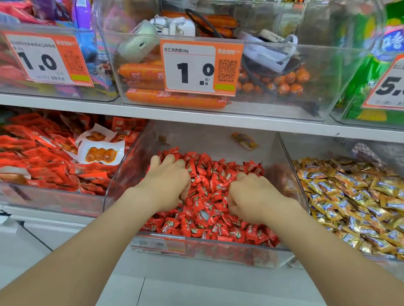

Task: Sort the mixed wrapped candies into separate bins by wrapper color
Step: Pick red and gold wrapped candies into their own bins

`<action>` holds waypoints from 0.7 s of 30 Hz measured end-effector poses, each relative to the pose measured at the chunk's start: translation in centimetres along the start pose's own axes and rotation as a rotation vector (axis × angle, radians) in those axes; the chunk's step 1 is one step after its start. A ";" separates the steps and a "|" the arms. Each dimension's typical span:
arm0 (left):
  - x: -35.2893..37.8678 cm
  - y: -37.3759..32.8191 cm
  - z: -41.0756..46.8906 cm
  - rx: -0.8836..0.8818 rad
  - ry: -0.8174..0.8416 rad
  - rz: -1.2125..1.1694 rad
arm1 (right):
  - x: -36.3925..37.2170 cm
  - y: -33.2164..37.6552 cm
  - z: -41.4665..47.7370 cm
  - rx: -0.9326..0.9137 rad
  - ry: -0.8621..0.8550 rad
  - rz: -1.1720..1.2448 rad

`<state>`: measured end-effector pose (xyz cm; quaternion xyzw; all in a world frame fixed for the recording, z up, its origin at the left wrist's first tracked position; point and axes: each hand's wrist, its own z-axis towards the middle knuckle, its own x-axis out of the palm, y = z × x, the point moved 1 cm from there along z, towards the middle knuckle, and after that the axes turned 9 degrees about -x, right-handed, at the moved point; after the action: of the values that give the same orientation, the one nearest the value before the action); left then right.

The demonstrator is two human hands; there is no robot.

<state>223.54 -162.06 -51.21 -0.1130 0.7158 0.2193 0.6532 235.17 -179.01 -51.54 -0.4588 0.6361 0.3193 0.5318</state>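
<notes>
Red-wrapped candies [209, 175] fill a clear plastic bin [224, 256] on the lower shelf. My left hand [167, 182] is dug into the pile at the left, fingers curled down among the candies. My right hand [251, 197] lies on the pile's right side, fingers curled under into the wrappers. What either hand holds is hidden beneath it. Gold-and-blue wrapped candies [360, 203] fill the neighbouring bin on the right. One yellow-orange packet [244, 140] lies alone at the back of the red bin.
To the left stands a bin of red snack packets [41, 159]. The upper shelf carries bins of orange sausages [175, 98], with price tags [199, 65] on their fronts, and a green-packaged bin [378, 75] at right. White floor lies below.
</notes>
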 end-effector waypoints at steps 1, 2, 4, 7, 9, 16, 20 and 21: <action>0.1 0.0 0.1 0.009 -0.011 -0.051 | -0.1 0.0 -0.2 0.012 -0.006 -0.005; 0.2 -0.1 0.1 0.020 -0.022 -0.105 | -0.4 0.2 -0.3 0.016 -0.022 -0.010; 0.4 -0.2 0.3 0.053 -0.036 -0.166 | -1.1 0.6 -0.5 -0.003 -0.091 0.014; 0.0 -0.9 0.2 0.121 -0.048 -0.202 | -1.3 1.3 0.1 -0.080 -0.219 0.217; 0.1 -1.1 0.1 0.117 0.001 -0.134 | -1.0 1.7 0.8 -0.114 -0.213 0.327; -0.1 0.1 -0.4 -0.008 0.114 -0.003 | -0.5 2.1 2.6 0.011 -0.271 0.061; -0.6 0.3 -1.2 0.018 0.056 -0.080 | -0.3 3.3 3.8 -0.122 -0.241 0.162; -0.7 0.6 -1.4 0.009 0.053 -0.118 | 0.1 3.5 4.1 -0.110 -0.227 0.125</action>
<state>222.10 -162.33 -50.36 -0.1579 0.7261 0.1741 0.6462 233.51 -174.07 -52.86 -0.4077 0.5807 0.4360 0.5536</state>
